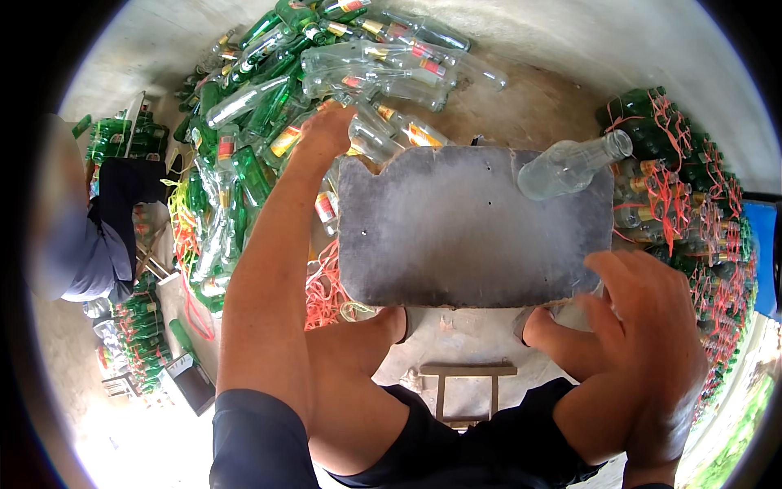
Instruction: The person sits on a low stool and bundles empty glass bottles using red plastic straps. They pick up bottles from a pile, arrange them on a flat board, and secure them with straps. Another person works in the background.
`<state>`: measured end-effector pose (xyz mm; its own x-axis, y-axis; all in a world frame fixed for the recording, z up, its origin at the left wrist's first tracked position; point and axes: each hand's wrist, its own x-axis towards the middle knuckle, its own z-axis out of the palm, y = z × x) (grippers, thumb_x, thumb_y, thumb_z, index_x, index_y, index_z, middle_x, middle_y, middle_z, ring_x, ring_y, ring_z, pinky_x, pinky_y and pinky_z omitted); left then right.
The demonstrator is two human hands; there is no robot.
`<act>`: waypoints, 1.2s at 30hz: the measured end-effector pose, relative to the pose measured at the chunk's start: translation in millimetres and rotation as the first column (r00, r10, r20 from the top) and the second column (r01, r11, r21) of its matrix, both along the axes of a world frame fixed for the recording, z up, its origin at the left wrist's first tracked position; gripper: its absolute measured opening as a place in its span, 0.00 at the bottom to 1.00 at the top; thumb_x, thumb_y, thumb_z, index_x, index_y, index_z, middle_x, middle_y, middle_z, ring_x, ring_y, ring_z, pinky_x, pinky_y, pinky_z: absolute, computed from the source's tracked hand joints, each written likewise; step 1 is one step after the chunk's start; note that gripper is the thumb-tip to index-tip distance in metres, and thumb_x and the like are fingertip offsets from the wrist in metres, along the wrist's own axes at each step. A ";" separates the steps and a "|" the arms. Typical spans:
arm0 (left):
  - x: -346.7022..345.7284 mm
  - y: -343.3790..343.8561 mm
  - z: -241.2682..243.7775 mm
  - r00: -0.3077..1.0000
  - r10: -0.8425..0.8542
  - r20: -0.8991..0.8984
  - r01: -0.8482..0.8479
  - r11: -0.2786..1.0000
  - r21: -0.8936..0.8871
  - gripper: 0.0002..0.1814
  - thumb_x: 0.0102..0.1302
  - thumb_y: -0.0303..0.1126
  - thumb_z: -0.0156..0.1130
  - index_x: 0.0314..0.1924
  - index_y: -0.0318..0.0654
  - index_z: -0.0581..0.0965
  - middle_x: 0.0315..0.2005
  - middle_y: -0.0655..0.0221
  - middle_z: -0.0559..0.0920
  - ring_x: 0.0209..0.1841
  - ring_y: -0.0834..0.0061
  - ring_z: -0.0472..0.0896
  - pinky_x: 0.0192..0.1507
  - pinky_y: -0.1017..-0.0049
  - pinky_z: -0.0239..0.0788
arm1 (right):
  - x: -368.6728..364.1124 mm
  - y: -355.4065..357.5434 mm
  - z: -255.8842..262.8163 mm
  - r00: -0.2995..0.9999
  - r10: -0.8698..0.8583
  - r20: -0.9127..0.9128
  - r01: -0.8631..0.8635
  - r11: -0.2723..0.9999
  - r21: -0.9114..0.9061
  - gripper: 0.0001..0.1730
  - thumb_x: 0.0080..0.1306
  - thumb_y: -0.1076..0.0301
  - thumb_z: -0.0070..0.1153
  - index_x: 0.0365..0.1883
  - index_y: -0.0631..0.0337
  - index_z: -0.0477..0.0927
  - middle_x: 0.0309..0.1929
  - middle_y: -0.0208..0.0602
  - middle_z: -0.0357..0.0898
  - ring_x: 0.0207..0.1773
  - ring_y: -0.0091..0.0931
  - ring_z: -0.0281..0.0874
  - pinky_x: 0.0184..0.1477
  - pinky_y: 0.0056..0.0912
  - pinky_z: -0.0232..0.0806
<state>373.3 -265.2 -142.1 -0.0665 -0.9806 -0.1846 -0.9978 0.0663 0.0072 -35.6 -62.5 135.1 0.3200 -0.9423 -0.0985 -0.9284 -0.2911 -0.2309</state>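
Observation:
My left hand point(328, 129) reaches into a large heap of green and clear glass bottles point(360, 61) beyond the board's far left corner. Its fingers are among bottles with yellow and red labels; whether they are closed on one is hidden. In front of me is a worn grey board point(440, 232) with a chipped far left corner. One clear glass bottle point(553, 170) is at its far right corner, its neck pointing right. My right hand point(647, 299), slightly blurred, hovers by the near right corner with fingers apart and nothing in them.
Bundles of bottles tied with red plastic string point(663, 177) line the right wall. A tangle of red string point(327, 287) lies left of the board. Between my legs is a wooden stool point(467, 370). Another person point(101, 250) is at the far left, near more bundled bottles point(143, 330).

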 end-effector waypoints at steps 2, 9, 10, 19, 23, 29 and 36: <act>3.9 -6.1 -4.9 0.991 -0.120 0.063 0.120 0.993 0.011 0.32 0.61 0.20 0.67 0.65 0.55 0.81 0.66 0.68 0.81 0.66 0.57 0.82 0.66 0.59 0.76 | -1.5 -6.6 2.8 0.998 0.070 0.003 -0.070 0.997 0.035 0.12 0.57 0.66 0.69 0.32 0.60 0.78 0.33 0.41 0.79 0.41 0.45 0.78 0.43 0.54 0.67; 14.1 -18.2 -52.3 0.914 -0.390 0.117 0.401 0.910 -0.102 0.29 0.56 0.18 0.70 0.57 0.50 0.82 0.52 0.72 0.84 0.59 0.61 0.84 0.55 0.60 0.81 | 6.5 -21.5 2.4 0.993 0.119 -0.025 -0.113 0.978 0.174 0.11 0.57 0.70 0.64 0.40 0.60 0.83 0.29 0.39 0.74 0.36 0.43 0.75 0.39 0.49 0.64; 14.7 -16.8 -57.8 0.905 -0.413 0.104 0.424 0.897 -0.126 0.25 0.56 0.18 0.70 0.54 0.49 0.83 0.51 0.72 0.84 0.59 0.63 0.84 0.54 0.60 0.81 | 5.0 -22.9 3.3 0.989 0.130 -0.063 -0.114 0.972 0.207 0.17 0.57 0.67 0.65 0.45 0.61 0.83 0.30 0.38 0.76 0.38 0.43 0.76 0.41 0.47 0.65; 29.6 -21.1 -89.9 0.852 -0.510 0.120 0.524 0.838 -0.153 0.25 0.52 0.18 0.72 0.50 0.46 0.83 0.47 0.73 0.84 0.56 0.64 0.83 0.52 0.65 0.81 | -8.0 -18.7 -23.0 0.984 0.180 -0.014 -0.175 0.972 0.154 0.21 0.58 0.62 0.68 0.47 0.65 0.84 0.31 0.40 0.77 0.36 0.42 0.77 0.38 0.47 0.67; 23.0 -23.0 -88.4 0.857 -0.502 0.113 0.512 0.854 -0.091 0.22 0.51 0.16 0.71 0.47 0.43 0.83 0.45 0.72 0.83 0.55 0.64 0.83 0.54 0.65 0.82 | -6.2 -24.8 -19.3 0.982 0.188 -0.012 -0.184 0.971 0.149 0.21 0.58 0.62 0.69 0.47 0.66 0.84 0.31 0.41 0.77 0.36 0.43 0.76 0.37 0.48 0.67; 20.7 -22.9 -79.3 0.855 -0.519 0.009 0.517 0.850 -0.102 0.28 0.44 0.12 0.73 0.49 0.40 0.81 0.50 0.69 0.81 0.59 0.63 0.80 0.57 0.65 0.81 | -7.7 -22.8 -17.0 0.983 0.182 -0.007 -0.177 0.967 0.185 0.22 0.58 0.64 0.69 0.48 0.66 0.83 0.31 0.42 0.76 0.36 0.43 0.76 0.37 0.48 0.66; 30.9 -27.3 -59.0 0.874 -0.485 0.017 0.484 0.868 -0.115 0.35 0.42 0.11 0.73 0.54 0.36 0.78 0.52 0.63 0.80 0.56 0.54 0.80 0.58 0.60 0.80 | -7.0 -20.2 -9.5 0.979 0.205 -0.001 -0.201 0.958 0.207 0.21 0.58 0.65 0.67 0.49 0.66 0.83 0.32 0.42 0.76 0.38 0.44 0.76 0.40 0.48 0.67</act>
